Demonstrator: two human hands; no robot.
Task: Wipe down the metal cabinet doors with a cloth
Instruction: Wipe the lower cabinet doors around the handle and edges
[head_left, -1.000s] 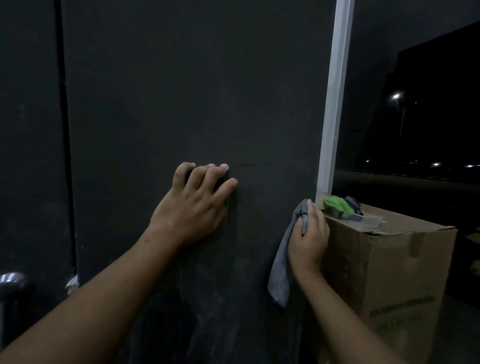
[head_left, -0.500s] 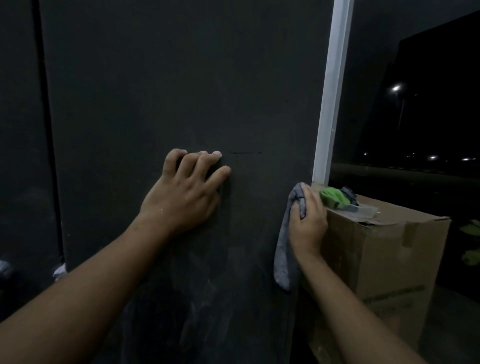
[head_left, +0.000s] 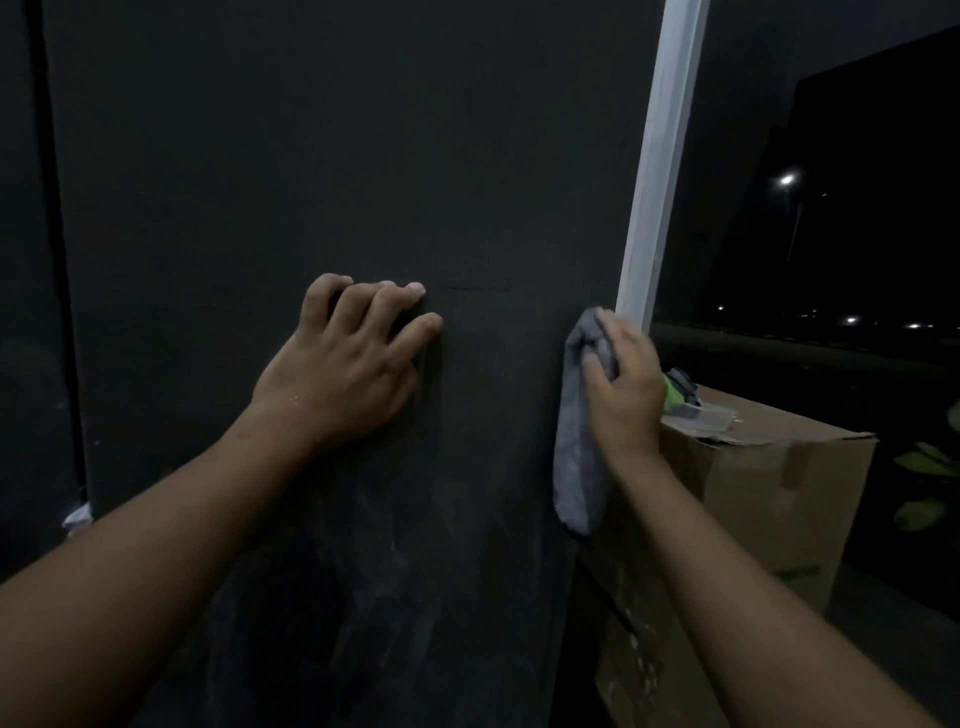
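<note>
- Dim, night-time scene; a dark, matte metal cabinet door (head_left: 311, 156) filled most of the view.
- Left hand (head_left: 337, 374) was set on the door near its middle. Its fingers were bent at the knuckles with the fingertips (head_left: 415, 287) pressed to the metal and the thumb stretched out sideways. It held nothing.
- A short dark scratch (head_left: 478, 288) ran level with those fingertips, just beyond them towards the other hand.
- Right hand (head_left: 623, 395) gripped a grey cloth (head_left: 576, 457), fingers curled over the bunched top of it.
- The cloth was held against the door's right edge; its loose end hung down below the fingers, past the wrist.
- A white upright strip (head_left: 660, 156) rose just above the right fingers. Could not tell whether the cloth touched its foot.
- A cardboard box (head_left: 769, 493) stood behind the right hand, on the far side of the fingers from the door.
- Something green (head_left: 672, 400) lay on the box top, mostly hidden by the knuckles.
- Pale smears (head_left: 384, 545) marked the door below the left fingers, under the wrist.
- A dark seam (head_left: 52, 208) ran down the door well away from the left fingers, with a white scrap (head_left: 78, 514) low in it.
- A lamp (head_left: 787, 180) glowed in the dark, far above and beyond the right fingers.
</note>
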